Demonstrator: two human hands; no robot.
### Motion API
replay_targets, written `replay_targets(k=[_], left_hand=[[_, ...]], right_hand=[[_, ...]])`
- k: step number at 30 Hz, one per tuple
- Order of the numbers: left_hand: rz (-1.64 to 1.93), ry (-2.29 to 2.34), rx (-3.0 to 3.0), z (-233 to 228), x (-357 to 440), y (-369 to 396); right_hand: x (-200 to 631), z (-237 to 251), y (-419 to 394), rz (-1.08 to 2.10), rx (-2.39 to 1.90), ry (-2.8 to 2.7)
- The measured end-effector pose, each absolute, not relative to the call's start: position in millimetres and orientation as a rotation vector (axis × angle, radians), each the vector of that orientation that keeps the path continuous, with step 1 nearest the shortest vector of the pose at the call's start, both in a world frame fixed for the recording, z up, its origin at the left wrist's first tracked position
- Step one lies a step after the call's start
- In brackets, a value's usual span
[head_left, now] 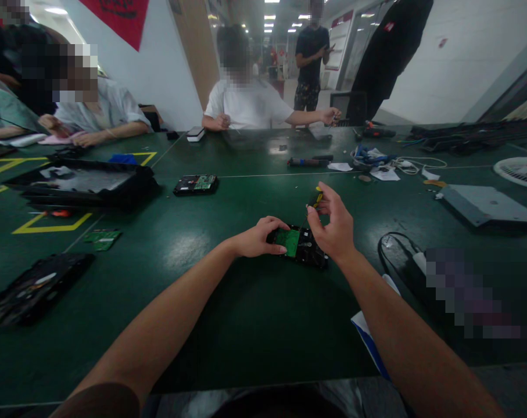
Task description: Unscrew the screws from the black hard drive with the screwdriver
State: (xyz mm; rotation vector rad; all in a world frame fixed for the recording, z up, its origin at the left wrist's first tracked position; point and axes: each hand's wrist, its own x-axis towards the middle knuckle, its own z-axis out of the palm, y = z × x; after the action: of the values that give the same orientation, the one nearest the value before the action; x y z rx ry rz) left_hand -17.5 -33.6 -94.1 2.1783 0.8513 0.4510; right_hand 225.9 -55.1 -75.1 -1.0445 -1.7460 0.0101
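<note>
A black hard drive point(312, 248) with a green circuit board point(288, 240) on its upper face lies flat on the table in front of me. Round its left end, my left hand point(266, 237) grips it, thumb near the front edge and fingers at the back. My right hand point(333, 225) holds a screwdriver point(316, 198) by its black and yellow handle, tilted above the drive. Its thin shaft points down towards the edge of the board; whether the tip touches a screw I cannot tell.
Another hard drive point(196, 184) lies further back. To the left are a black tray point(84, 183), a small green board point(103, 238) and a black drive-like part point(36, 287). A grey metal box point(492, 204) and cables point(376, 158) lie right. Across the table sits a person point(250, 104).
</note>
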Motion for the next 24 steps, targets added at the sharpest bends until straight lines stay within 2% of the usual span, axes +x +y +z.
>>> replay_targets(k=[24], left_hand=[[0.431, 0.851, 2.205, -93.5, -17.9, -33.6]], right_hand=[[225.4, -75.3, -54.6, 0.04, -1.053, -1.738]])
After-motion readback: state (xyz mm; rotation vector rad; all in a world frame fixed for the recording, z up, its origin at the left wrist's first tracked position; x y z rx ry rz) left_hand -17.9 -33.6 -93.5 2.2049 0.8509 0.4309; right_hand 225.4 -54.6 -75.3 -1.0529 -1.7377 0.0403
